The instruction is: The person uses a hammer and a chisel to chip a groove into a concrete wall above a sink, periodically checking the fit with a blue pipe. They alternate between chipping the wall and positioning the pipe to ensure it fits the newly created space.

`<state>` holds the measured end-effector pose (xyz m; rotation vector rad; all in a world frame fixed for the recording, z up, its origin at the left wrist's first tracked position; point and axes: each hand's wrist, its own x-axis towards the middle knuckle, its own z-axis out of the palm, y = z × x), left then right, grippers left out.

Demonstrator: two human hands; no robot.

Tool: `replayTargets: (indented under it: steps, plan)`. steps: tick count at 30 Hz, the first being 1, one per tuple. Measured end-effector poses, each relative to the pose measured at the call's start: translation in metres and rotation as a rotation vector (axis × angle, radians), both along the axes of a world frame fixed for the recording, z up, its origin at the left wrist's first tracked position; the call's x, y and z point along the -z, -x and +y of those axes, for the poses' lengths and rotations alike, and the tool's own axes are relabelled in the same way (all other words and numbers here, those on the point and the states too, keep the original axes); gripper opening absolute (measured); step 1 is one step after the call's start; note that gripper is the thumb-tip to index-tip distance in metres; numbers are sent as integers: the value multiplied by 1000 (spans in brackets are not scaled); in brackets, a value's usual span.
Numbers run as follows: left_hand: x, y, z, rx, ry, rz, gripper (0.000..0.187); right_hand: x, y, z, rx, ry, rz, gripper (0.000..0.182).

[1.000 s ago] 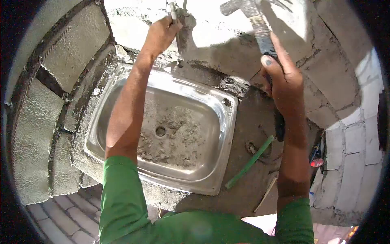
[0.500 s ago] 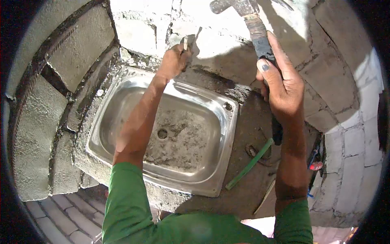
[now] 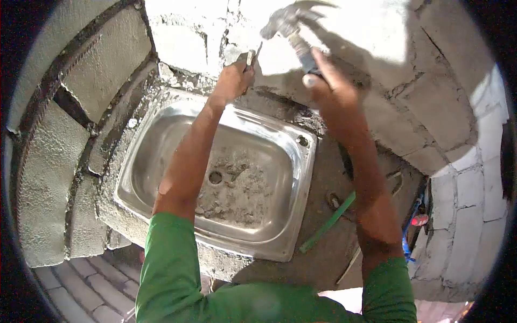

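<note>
My left hand (image 3: pixel 235 81) is closed around a thin chisel-like tool (image 3: pixel 251 57), held against the block wall just behind the sink's back rim. My right hand (image 3: pixel 335 86) grips a claw hammer (image 3: pixel 285 20) by its dark wrapped handle; the hammer head hangs up and to the right of the tool, not touching it. Below my left forearm lies a stainless steel sink (image 3: pixel 291 226), with grey dust and rubble around its drain hole.
A green strip (image 3: pixel 327 223) and a thin stick (image 3: pixel 350 265) lie on the concrete slab right of the sink. Broken mortar bits (image 3: pixel 167 72) sit at the sink's back left corner. Block walls (image 3: pixel 113 64) rise at left, back and right.
My right hand has swung the hammer left, closer to the tool in my left hand. My left hand has shifted only slightly.
</note>
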<state>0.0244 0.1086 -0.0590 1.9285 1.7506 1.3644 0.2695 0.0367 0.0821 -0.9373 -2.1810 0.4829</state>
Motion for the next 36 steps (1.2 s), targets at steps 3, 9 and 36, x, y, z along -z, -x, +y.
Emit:
replayTargets:
  steps: [3, 9, 36]
  plan:
    - [10, 3, 4, 49, -101, -8, 24, -13, 2, -9, -2, 50, 167, 52]
    - [6, -2, 7, -130, 55, 151, 24, 18, 13, 20, 121, 164, -232, 55]
    - [-65, 5, -28, -7, -101, -87, 21, 21, -29, 2, 202, 26, -139, 51]
